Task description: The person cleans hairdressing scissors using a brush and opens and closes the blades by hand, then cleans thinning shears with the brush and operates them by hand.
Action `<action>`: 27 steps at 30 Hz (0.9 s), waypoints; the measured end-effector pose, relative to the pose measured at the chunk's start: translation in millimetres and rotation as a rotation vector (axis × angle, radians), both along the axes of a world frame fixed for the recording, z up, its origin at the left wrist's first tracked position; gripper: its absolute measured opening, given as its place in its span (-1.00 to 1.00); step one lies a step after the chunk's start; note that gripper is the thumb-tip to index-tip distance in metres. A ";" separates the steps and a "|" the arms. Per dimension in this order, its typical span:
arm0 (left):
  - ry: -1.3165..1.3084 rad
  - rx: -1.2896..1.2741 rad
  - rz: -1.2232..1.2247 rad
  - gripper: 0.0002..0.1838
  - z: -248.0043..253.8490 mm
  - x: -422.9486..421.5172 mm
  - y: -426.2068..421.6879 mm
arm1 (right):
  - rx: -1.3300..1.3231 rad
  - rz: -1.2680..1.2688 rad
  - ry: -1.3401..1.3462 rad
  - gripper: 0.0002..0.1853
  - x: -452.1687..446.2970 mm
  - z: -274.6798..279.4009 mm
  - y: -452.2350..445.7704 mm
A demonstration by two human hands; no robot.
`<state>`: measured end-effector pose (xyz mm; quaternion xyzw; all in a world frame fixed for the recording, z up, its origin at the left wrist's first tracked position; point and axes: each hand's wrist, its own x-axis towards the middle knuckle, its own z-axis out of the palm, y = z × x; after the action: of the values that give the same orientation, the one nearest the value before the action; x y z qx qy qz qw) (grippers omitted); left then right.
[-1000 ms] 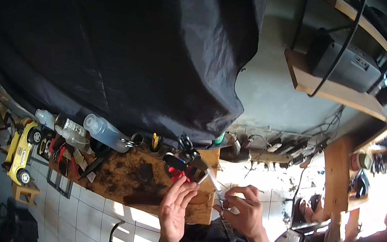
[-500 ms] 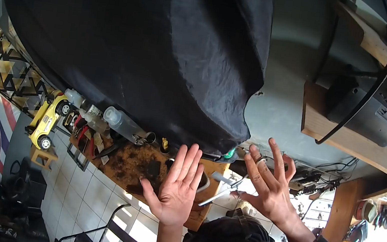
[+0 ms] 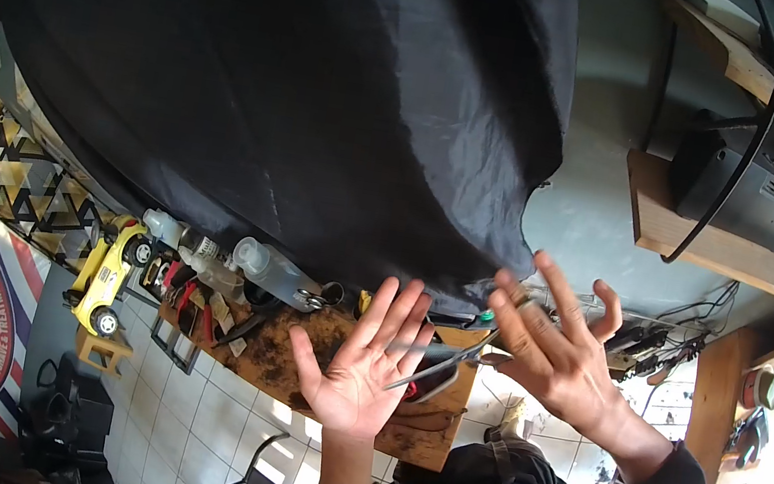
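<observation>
Palm up and fingers spread, my left hand [image 3: 359, 364] is above the wooden bench [image 3: 273, 356] and holds nothing. On the right, my right hand [image 3: 556, 355] has scissors [image 3: 439, 360] at its thumb and fingers, some of its fingers raised apart. The scissor blades are blurred, point left and overlap the fingers of my left hand in view; whether they touch cannot be told. A large black cloth [image 3: 279, 93] hangs beyond both hands.
Clear bottles [image 3: 266, 269], a metal cup [image 3: 332, 292] and tools [image 3: 208, 315] stand or lie along the bench. A yellow toy car [image 3: 106, 277] is at the left. A wooden shelf [image 3: 711, 243] holds a black box [image 3: 749, 193] at the upper right.
The left hand has turned from a bent pose near the scissors to a spread palm. The right hand has risen, fingers wider, with the scissors still at it. The view has shifted.
</observation>
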<state>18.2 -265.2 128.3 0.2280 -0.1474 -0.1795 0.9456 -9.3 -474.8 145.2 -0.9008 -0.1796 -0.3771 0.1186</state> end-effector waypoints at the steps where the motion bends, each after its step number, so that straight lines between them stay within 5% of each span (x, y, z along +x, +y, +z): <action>1: 0.038 0.007 -0.023 0.14 0.8 0.6 3.8 | 0.001 -0.009 0.001 -0.60 -0.9 3.0 0.5; 4: 0.066 -0.002 -0.139 0.12 1.7 6.7 14.7 | -0.281 0.038 0.042 -0.55 -4.7 2.4 -7.3; 11: 0.211 -0.078 -0.406 0.10 -0.9 16.2 27.2 | -0.096 -0.079 -0.021 -0.58 -9.7 24.2 13.5; 12: 0.207 -0.078 -0.447 0.10 -0.4 17.1 27.6 | -0.297 -0.019 0.013 -0.63 -16.2 21.5 0.9; 15: 0.246 -0.044 -0.477 0.13 3.9 19.2 25.5 | -0.315 -0.015 0.069 -0.61 -16.2 17.9 7.1; 19: 0.220 -0.031 -0.533 0.11 5.2 27.6 26.5 | -0.082 -0.078 -0.037 -0.61 -11.5 26.9 26.2; 21: 0.230 -0.027 -0.525 0.11 8.5 29.3 26.3 | -0.391 -0.010 -0.049 -0.66 -16.6 23.3 9.3; 23: 0.243 -0.025 -0.513 0.11 10.0 31.1 28.7 | -0.409 0.037 0.022 -0.67 -11.1 20.7 10.9; 27: 0.293 -0.044 -0.499 0.09 10.1 32.1 35.7 | -0.172 0.060 -0.001 -0.57 1.1 22.2 20.7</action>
<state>50.3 -229.5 138.4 0.1358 -0.0645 -0.4344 0.8881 -8.2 -454.1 167.4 -0.9018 -0.2383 -0.3568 0.0520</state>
